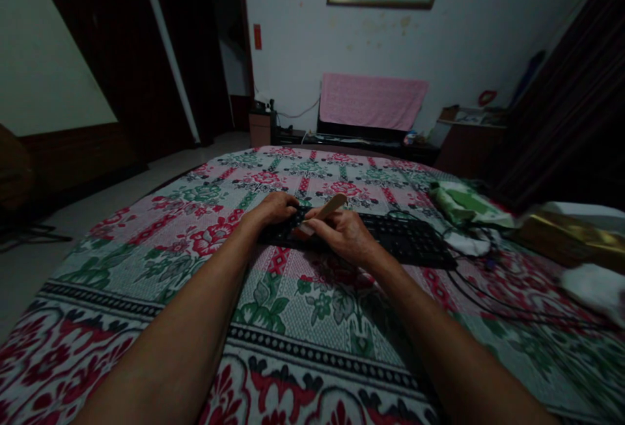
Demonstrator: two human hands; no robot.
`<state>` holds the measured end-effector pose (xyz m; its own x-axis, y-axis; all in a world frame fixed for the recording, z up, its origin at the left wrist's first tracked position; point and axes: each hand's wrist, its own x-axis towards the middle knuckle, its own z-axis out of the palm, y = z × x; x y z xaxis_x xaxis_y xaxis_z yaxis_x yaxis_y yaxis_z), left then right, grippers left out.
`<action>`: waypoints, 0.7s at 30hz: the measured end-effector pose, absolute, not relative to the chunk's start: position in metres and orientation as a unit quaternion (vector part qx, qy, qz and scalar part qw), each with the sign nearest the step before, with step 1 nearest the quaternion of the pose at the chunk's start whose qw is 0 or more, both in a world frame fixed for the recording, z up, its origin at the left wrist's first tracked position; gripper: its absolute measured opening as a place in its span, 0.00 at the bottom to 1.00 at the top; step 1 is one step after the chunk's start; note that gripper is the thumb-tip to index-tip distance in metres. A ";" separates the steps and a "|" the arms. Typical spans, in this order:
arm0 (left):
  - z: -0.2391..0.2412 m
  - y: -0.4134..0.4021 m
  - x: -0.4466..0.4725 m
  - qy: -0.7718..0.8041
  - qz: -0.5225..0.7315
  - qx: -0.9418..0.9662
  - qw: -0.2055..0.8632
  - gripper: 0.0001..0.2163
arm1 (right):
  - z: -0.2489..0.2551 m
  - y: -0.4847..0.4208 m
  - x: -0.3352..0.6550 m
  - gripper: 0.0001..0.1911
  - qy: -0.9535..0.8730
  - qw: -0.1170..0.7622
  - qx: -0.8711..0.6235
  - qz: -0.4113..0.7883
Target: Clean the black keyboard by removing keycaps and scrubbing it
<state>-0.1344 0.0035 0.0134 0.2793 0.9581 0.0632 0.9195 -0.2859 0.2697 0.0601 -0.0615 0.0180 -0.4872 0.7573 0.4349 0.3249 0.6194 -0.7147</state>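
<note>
A black keyboard (400, 236) lies crosswise on the patterned cloth in front of me. My left hand (274, 209) is at its left end, with fingers curled against it; the fingertips are partly hidden. Above the keys, left of the middle, my right hand (342, 233) is closed around a flat brush (332, 207). The brush's pale wooden handle slants up to the right. Its reddish-brown head points down to the left at the keys; whether it touches them I cannot tell.
A floral cloth (312, 308) covers the table. To the right are a green and white packet (469, 204), a gold box (569, 236), crumpled white tissue (596, 288) and black cables (512, 308). A pink towel (374, 101) hangs over a dark screen by the far wall.
</note>
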 end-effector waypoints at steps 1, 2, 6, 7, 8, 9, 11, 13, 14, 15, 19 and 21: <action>0.014 0.003 -0.135 0.589 0.109 0.796 0.092 0.16 | 0.016 -0.063 0.057 0.12 -0.820 0.376 -0.321 0.289; 0.013 0.004 -0.135 0.587 0.110 0.797 0.091 0.16 | 0.014 -0.064 0.055 0.11 -0.827 0.366 -0.315 0.289; 0.011 0.006 -0.136 0.588 0.109 0.798 0.076 0.17 | 0.021 -0.061 0.067 0.10 -0.851 0.313 -0.333 0.259; 0.011 0.006 -0.136 0.590 0.106 0.797 0.071 0.17 | 0.025 -0.059 0.073 0.10 -0.855 0.298 -0.341 0.254; 0.010 0.006 -0.136 0.592 0.103 0.797 0.066 0.17 | 0.030 -0.058 0.079 0.10 -0.857 0.284 -0.349 0.250; 0.010 0.006 -0.136 0.593 0.101 0.796 0.062 0.18 | 0.034 -0.057 0.084 0.10 -0.859 0.272 -0.355 0.250; 0.010 0.007 -0.135 0.596 0.098 0.795 0.060 0.18 | 0.040 -0.056 0.090 0.11 -0.852 0.273 -0.357 0.268; 0.010 0.007 -0.135 0.598 0.098 0.793 0.063 0.18 | 0.041 -0.057 0.089 0.11 -0.842 0.281 -0.349 0.299; 0.010 0.007 -0.135 0.598 0.098 0.793 0.066 0.18 | 0.040 -0.057 0.087 0.11 -0.839 0.282 -0.343 0.314; 0.010 0.007 -0.135 0.598 0.099 0.793 0.068 0.18 | 0.038 -0.058 0.085 0.11 -0.838 0.278 -0.338 0.325; 0.009 0.008 -0.136 0.600 0.101 0.791 0.066 0.18 | 0.035 -0.057 0.088 0.11 -0.843 0.251 -0.352 0.319; 0.009 0.009 -0.136 0.602 0.097 0.790 0.063 0.18 | 0.040 -0.055 0.099 0.10 -0.847 0.228 -0.377 0.298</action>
